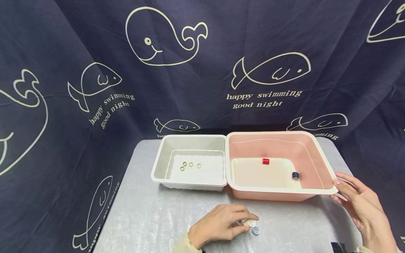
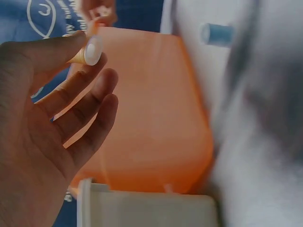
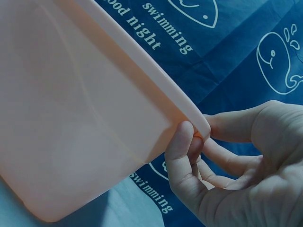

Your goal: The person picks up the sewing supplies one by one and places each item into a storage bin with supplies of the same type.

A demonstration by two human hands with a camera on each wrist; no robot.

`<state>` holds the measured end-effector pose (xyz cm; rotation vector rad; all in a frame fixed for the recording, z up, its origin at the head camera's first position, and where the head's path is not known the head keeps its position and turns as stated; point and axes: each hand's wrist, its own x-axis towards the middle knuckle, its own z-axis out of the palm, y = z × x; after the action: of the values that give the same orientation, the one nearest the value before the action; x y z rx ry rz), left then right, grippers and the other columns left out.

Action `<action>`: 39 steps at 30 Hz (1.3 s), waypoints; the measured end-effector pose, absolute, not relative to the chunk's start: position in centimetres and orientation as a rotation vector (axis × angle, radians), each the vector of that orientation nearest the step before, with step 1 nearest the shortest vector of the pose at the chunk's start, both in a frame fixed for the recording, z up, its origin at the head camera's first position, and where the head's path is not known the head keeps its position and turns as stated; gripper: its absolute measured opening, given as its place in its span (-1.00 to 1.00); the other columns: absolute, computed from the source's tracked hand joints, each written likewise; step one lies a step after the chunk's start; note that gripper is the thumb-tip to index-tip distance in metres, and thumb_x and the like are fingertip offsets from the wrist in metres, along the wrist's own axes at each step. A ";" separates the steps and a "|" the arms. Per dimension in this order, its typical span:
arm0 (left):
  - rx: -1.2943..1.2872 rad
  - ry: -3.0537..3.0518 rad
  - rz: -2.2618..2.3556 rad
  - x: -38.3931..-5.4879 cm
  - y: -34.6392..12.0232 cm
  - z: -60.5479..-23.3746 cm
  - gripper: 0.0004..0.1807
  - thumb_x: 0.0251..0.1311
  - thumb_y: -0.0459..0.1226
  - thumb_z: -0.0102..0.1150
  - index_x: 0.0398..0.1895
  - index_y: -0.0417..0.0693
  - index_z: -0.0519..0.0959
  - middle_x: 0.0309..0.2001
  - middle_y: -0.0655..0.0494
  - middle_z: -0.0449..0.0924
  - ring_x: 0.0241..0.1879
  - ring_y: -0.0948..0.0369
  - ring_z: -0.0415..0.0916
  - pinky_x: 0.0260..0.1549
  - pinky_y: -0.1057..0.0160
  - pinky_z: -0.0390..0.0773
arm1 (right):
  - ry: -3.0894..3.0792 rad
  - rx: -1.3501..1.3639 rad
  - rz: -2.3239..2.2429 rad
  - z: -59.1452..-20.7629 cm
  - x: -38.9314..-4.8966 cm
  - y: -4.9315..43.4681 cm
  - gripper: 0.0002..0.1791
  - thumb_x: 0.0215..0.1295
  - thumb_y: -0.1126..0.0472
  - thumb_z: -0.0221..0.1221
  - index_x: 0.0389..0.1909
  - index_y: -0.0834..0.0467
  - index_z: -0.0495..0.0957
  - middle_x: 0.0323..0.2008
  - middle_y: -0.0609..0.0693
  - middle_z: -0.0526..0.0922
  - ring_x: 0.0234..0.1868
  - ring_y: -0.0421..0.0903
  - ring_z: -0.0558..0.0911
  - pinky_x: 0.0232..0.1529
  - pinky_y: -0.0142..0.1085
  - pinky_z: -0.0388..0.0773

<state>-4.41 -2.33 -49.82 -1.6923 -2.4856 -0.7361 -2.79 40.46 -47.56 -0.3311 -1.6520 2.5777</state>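
In the head view my left hand [image 1: 223, 221] pinches a small cream thread spool [image 1: 249, 223] between thumb and forefinger, low over the table. The left wrist view shows the white end of this spool [image 2: 93, 50] at the fingertips, the other fingers loosely spread. Right beside it, a grey-blue spool [image 1: 255, 230] stands on the table. My right hand [image 1: 364, 202] grips the front right corner of the pink bin [image 1: 281, 191] by its rim, thumb and fingers on either side of the lip. Inside that bin lie a red spool [image 1: 265, 161] and a dark navy spool [image 1: 295, 175].
A white bin [image 1: 193, 183] adjoins the pink one on the left, with several small ring-shaped pieces [image 1: 191, 164] on its floor. Both stand toward the back of the grey table [image 1: 142, 211]. Dark blue curtains [image 1: 196, 88] printed with whales and fish hang behind and alongside.
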 end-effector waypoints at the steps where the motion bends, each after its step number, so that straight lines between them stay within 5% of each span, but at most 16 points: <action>1: -1.697 -2.484 -0.735 -4.5 -2.4 -49.4 -0.63 0.49 -0.04 0.19 0.30 0.28 0.59 0.00 0.47 0.63 -0.20 0.56 0.49 -0.11 0.71 0.41 | -1.653 -0.336 2.576 -47.6 -2.8 40.5 -0.56 0.49 0.54 0.03 -0.02 0.01 0.75 -0.20 -0.12 0.83 -0.24 -0.20 0.81 -0.40 -0.33 0.75; 14: -1.767 -2.470 -1.209 -6.7 -2.6 -43.6 -0.56 0.31 -0.15 0.43 0.24 0.12 0.61 -0.19 0.32 0.68 -0.22 0.54 0.51 -0.05 0.68 0.47 | -1.622 -0.356 2.601 -47.5 -2.8 40.4 -0.56 0.49 0.55 0.03 -0.04 0.02 0.76 -0.20 -0.11 0.83 -0.25 -0.19 0.80 -0.40 -0.31 0.75; 30: -1.837 -2.717 -1.375 -11.4 -1.6 -38.7 -0.63 0.30 -0.25 0.44 0.10 0.02 0.52 -0.11 0.18 0.69 -0.17 0.49 0.54 -0.06 0.55 0.65 | -1.583 -0.327 2.626 -47.8 -2.9 40.5 -0.56 0.50 0.55 0.01 -0.03 0.05 0.75 -0.19 -0.08 0.83 -0.24 -0.17 0.81 -0.40 -0.30 0.75; 39: -1.861 -2.669 -1.301 -14.6 -0.2 -37.2 -0.73 0.38 -0.17 0.35 0.07 0.08 0.57 -0.14 0.30 0.68 -0.17 0.51 0.54 -0.02 0.54 0.57 | -1.576 -0.324 2.631 -47.8 -2.9 40.5 -0.56 0.50 0.55 0.00 -0.02 0.06 0.75 -0.19 -0.07 0.83 -0.23 -0.16 0.81 -0.39 -0.29 0.76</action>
<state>-14.63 -0.16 -37.16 -1.8611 -2.6685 -1.3010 -2.91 40.48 -47.77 -0.3244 -1.5760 2.6314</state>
